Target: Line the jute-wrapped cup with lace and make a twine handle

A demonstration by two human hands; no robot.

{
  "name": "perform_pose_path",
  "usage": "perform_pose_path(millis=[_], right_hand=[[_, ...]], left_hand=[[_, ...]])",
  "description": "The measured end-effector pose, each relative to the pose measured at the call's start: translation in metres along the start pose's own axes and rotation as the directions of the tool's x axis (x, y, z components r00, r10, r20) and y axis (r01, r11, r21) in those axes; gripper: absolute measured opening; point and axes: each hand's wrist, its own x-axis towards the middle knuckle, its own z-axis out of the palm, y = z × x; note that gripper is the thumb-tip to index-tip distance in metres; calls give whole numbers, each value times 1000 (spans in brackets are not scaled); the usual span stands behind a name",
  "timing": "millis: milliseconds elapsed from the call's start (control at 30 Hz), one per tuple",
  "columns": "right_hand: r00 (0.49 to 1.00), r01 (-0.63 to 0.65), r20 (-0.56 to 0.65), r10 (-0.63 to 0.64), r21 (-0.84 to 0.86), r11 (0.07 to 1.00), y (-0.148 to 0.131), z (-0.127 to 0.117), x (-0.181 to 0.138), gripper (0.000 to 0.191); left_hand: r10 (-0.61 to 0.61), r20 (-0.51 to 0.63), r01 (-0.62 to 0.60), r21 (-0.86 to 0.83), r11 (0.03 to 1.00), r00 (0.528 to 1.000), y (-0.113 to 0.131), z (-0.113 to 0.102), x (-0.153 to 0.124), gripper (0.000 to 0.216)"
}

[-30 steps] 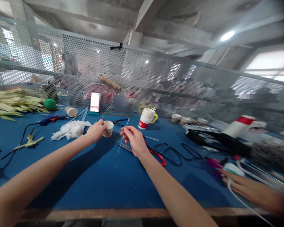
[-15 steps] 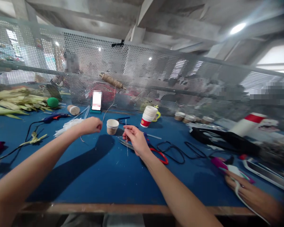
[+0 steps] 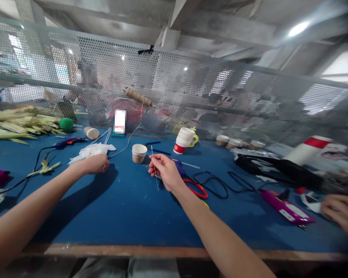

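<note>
Right hand (image 3: 168,173) grip pinches a thin stick (image 3: 157,181), which brushing the cup (image 3: 139,156) beside it could dislodge; left hand (image 3: 96,164) grip's hold cannot be told.

No readable text; phone screen (image 3: 120,121) pixelated.

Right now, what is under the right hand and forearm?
Past the right hand and forearm show a red handle, something blue and a yellow edge. Their covered parts cannot be seen.

Twine (image 3: 139,97) rough, fibrous; purple device (image 3: 287,206) glossy plast.; panel (image 3: 116,58) perf. metal.
</note>
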Motion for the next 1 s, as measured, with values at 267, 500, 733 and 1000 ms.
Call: perform_pose_path(millis=[267, 500, 733, 1000], right_hand=[[1000, -6, 10, 6, 30, 1000, -3, 2, -2, 21], [1000, 21, 17, -21, 16, 1000, -1, 2, -2, 17], [999, 44, 26, -44, -9, 999, 0, 1, -1, 16], [992, 92, 89, -90, -24, 995, -6, 4, -6, 18]], left_hand=[[16, 36, -18, 67, 998, 999, 6, 2, 4, 20], [-29, 28, 27, 69, 997, 999, 8, 1, 8, 18], [-21, 5, 21, -17, 1000, 1000, 11, -1, 6, 15], [29, -165, -133, -668, 733, 986, 48, -34, 4, 3]])
